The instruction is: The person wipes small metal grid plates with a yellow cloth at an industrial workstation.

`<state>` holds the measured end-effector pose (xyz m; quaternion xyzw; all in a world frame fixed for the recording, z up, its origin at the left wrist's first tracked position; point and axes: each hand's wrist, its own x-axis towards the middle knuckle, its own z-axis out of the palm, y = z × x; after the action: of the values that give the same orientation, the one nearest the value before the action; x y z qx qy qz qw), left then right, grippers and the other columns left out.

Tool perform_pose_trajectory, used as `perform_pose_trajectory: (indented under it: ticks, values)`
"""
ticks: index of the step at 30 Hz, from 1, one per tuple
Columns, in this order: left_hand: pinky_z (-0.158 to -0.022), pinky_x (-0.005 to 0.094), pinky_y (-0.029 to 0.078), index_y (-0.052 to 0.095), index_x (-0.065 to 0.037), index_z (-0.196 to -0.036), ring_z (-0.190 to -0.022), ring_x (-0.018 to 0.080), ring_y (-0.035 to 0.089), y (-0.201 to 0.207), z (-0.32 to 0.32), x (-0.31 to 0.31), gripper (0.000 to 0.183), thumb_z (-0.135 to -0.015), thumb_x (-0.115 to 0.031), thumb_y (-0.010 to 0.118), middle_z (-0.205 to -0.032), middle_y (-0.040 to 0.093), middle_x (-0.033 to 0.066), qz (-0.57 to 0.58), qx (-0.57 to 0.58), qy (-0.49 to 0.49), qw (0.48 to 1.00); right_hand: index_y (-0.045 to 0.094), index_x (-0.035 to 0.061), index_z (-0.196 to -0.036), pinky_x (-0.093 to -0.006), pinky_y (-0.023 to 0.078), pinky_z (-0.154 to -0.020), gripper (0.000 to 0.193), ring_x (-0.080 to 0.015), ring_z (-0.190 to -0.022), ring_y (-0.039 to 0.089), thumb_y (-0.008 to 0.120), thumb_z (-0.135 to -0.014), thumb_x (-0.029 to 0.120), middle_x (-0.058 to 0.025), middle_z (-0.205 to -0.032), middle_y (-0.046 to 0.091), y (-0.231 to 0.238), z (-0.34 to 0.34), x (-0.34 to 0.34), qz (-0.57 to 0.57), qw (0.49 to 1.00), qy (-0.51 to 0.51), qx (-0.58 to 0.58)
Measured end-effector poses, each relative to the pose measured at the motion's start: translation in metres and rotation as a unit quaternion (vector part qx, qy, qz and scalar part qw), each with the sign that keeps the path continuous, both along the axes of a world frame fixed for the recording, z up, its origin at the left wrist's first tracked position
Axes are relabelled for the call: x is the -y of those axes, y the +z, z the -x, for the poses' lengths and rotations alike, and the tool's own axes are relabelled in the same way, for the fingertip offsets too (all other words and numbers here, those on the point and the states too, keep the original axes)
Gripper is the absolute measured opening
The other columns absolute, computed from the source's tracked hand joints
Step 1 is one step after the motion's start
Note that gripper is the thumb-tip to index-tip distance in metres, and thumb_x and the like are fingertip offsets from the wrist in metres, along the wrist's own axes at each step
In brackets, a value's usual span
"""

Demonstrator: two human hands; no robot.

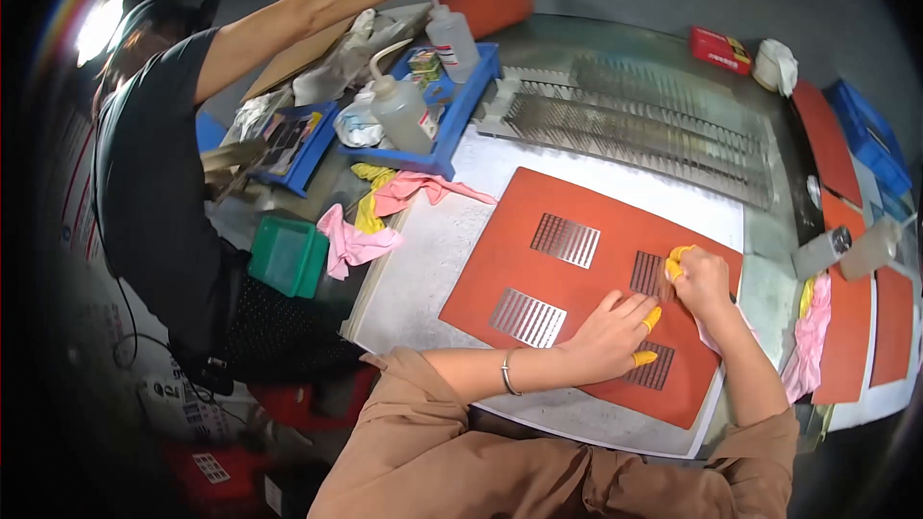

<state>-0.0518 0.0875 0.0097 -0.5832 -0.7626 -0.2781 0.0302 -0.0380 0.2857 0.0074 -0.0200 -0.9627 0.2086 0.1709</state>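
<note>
- My two hands are well apart from full contact over the red mat on the table.
- My left hand is open, thumb and finger spread by the slotted plate near the mat's near right corner.
- My right hand curls at a darker plate toward the mat's right edge — I cannot tell whether it grips.
- Two shiny plates lie toward the mat's left edge.
- Metal racks stand near the table's far edge.
</note>
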Motion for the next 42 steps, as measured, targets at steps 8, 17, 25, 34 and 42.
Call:
perform_pose_trajectory:
  ticks: [8,17,25,34,42]
  values:
    - [-0.091,0.0399,0.031,0.057,0.006,-0.101,-0.112,0.0274,0.042,-0.008,0.0,0.0,0.051,-0.073,-0.035,0.064,-0.121,0.046,0.0177,0.013,-0.007,-0.003,1.0,0.062,0.0034,-0.077,-0.0425,0.045,-0.058,0.012,-0.0342,-0.065,0.058,0.061,-0.071,0.013,-0.0157,-0.073,0.06,-0.002,-0.007,-0.006,-0.016,1.0,0.0,0.014]
    - [-0.091,0.0396,0.032,0.056,0.007,-0.104,-0.11,0.0261,0.044,0.0,0.003,-0.001,0.052,-0.074,-0.035,0.063,-0.12,0.048,0.0175,0.036,0.026,-0.02,0.999,0.063,0.0036,-0.075,-0.0424,0.046,-0.056,0.01,-0.0341,-0.063,0.058,0.062,-0.07,0.013,-0.0151,-0.072,0.06,-0.003,-0.007,-0.006,-0.029,0.999,0.002,-0.016]
    - [-0.092,0.0402,0.03,0.057,0.007,-0.101,-0.112,0.027,0.042,-0.009,0.0,-0.001,0.052,-0.071,-0.035,0.065,-0.12,0.047,0.0172,0.023,0.006,-0.012,1.0,0.062,0.0046,-0.076,-0.0414,0.045,-0.055,0.012,-0.033,-0.061,0.058,0.063,-0.068,0.013,-0.014,-0.07,0.058,-0.009,-0.018,-0.001,0.017,0.999,0.032,-0.011]
    - [-0.091,0.0397,0.031,0.059,0.007,-0.099,-0.109,0.0267,0.043,-0.012,-0.003,-0.001,0.051,-0.074,-0.037,0.063,-0.116,0.049,0.017,0.02,-0.001,-0.007,1.0,0.061,0.0034,-0.073,-0.0417,0.043,-0.052,0.011,-0.0331,-0.058,0.057,0.065,-0.067,0.012,-0.0146,-0.067,0.057,-0.008,-0.013,0.002,0.002,0.999,0.034,-0.013]
    - [-0.093,0.0402,0.029,0.057,0.007,-0.103,-0.111,0.0269,0.042,-0.008,-0.001,-0.001,0.052,-0.075,-0.036,0.062,-0.116,0.049,0.0175,0.015,0.006,-0.012,1.0,0.06,0.0019,-0.072,-0.0428,0.044,-0.055,0.013,-0.0356,-0.06,0.056,0.065,-0.068,0.014,-0.0168,-0.066,0.056,-0.001,-0.017,0.006,-0.017,0.999,0.032,-0.011]
